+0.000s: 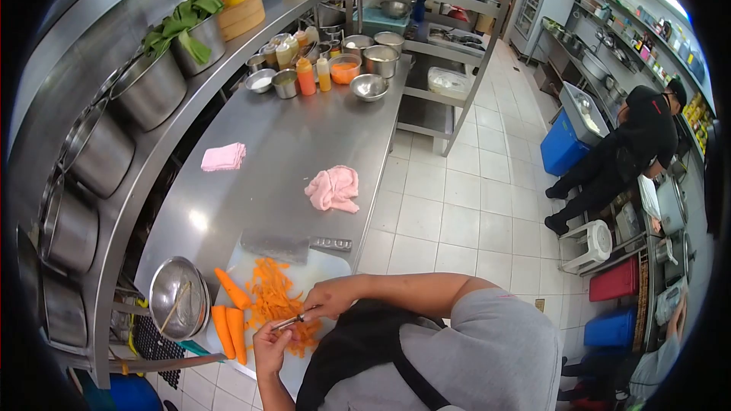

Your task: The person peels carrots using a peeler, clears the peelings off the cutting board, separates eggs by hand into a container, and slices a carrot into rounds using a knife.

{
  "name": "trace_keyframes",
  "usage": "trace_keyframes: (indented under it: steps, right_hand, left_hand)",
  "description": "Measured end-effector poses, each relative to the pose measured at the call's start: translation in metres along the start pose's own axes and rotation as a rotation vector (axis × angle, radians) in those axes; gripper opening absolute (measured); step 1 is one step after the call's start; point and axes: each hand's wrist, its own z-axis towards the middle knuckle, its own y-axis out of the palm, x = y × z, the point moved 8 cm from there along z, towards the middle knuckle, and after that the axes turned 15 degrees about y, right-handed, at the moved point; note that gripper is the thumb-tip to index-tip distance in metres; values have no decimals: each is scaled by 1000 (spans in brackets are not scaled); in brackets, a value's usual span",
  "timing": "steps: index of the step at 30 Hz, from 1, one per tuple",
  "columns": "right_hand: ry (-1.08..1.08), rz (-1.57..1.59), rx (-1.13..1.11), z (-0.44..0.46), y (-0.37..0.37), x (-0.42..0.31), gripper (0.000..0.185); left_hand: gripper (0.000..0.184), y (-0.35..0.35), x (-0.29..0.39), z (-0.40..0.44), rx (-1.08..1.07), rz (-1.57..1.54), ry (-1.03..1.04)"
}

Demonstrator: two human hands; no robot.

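Observation:
My right hand (pixel 333 298) is closed around one end of a slim peeler (pixel 288 323) above the near side of a white cutting board (pixel 335 265). The fingers of my left hand (pixel 272 345) pinch at the peeler's other end; their exact hold is too small to make out. Beyond both hands lies a heap of orange carrot peelings (pixel 272 295). Three peeled carrots lie to the left, one carrot (pixel 233 288) farther off and a pair of carrots (pixel 237 332) close together. A broad knife (pixel 297 248) lies across the board's far edge.
Metal bowls (pixel 162 283) with a thin stick inside stand at the left. Pink cloths (pixel 333 188) lie on the steel table (pixel 266 141). Sauce bottles (pixel 305 78) and small bowls crowd its far end. Pots (pixel 99 148) line the left shelf. A co-worker (pixel 632 144) stands across the aisle.

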Motion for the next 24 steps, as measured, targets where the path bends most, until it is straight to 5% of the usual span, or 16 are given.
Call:
trace_keyframes:
  steps: [8, 11, 15, 18, 24]
  right_hand:
    - [128, 393, -437, -7, 20, 13, 48]
    - [60, 474, -390, -14, 7, 8, 50]
    - [257, 502, 134, -17, -41, 37, 44]
    - [306, 354, 507, -14, -75, 66, 29]
    - [293, 134, 858, -28, -123, 99, 30]
  left_hand:
    - [11, -12, 2, -16, 15, -1, -28]
    - [16, -28, -9, -19, 63, 120, -50]
    - [25, -46, -7, -27, 230, 568, 36]
    - [26, -48, -3, -41, 276, 928, 310]
    - [40, -43, -4, -64, 361, 1002, 195]
